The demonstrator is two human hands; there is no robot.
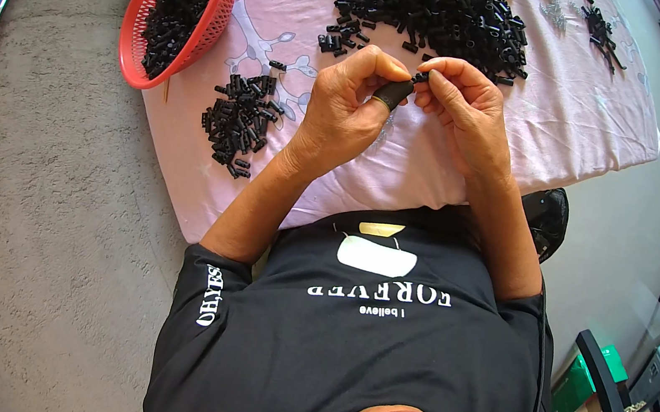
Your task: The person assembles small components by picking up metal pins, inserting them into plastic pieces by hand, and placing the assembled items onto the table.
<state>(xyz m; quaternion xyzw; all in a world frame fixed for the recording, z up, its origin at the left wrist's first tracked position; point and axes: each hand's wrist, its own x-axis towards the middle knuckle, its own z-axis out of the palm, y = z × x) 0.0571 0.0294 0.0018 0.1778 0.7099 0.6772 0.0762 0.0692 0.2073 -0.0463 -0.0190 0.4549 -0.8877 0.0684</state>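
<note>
- Past your fingertips lies a large heap of black pieces [437, 14], its loose edge coming right up near your hands.
- To your left, a red basket [221, 5] stands tilted at the edge of the table, with more black parts [178, 16] inside.
- Between that basket and your left forearm sits a smaller pile [240, 122] of black pieces.
- At the far right you have a cluster of pale, clear-looking bits [550, 8] and, just beside it, a bunch of thin dark parts [602, 38].
- Your left hand [408, 80] partly covers some clear bits [385, 129] on the cloth beneath it.
- Your right hand [426, 76] is closed in a pinch, thumb and fingers on a small black piece [421, 76] above the cloth, between your two hands.
- Your left thumb and forefinger are drawn close together at that piece's left end; you can't tell whether they grip it or only touch it.
- A black cover [394, 94] with a tan edge wraps your left thumb.
- The basket has a perforated lattice wall; the heaped pieces are short, slim and tube-like.
- The pink printed cloth [577, 131] falls in soft creases; the grey floor [57, 168] looks rough.
</note>
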